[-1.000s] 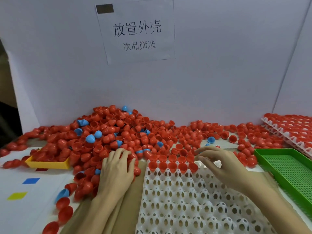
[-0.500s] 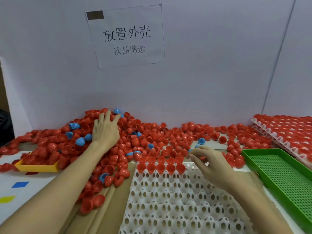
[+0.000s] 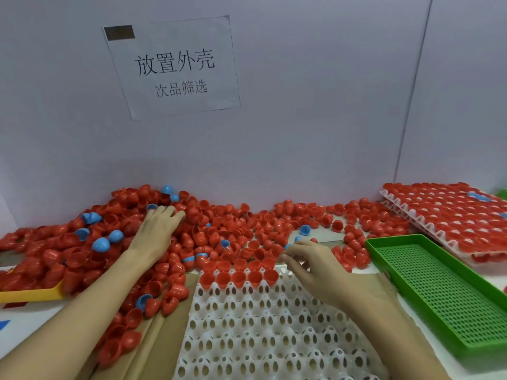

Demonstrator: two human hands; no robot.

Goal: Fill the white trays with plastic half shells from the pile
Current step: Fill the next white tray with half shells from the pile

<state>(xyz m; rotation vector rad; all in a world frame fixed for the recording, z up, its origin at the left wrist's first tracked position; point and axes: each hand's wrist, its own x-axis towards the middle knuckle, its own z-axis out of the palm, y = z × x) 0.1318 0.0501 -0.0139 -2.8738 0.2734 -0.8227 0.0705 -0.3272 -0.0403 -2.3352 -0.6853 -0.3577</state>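
Observation:
A big pile of red plastic half shells [image 3: 219,229], with a few blue ones [image 3: 101,244] mixed in, lies along the back wall. In front of me is a white tray [image 3: 260,338] of empty pockets; its far row holds several red shells [image 3: 238,278]. My left hand [image 3: 156,234] rests palm down high on the pile, fingertips bent onto the shells. My right hand [image 3: 310,267] hovers at the tray's far edge, thumb and fingers pinched together beside the row's last shell. Whether anything is pinched is hidden.
A green perforated tray [image 3: 444,292] sits to the right of the white tray. Filled white trays [image 3: 452,215] are stacked at the far right. A yellow tray [image 3: 30,294] lies at the left under loose shells. Brown cardboard [image 3: 159,338] lies beside the white tray.
My left hand has reached from the pile's near edge up to its far top. My right hand has stayed pinched at the tray's far edge.

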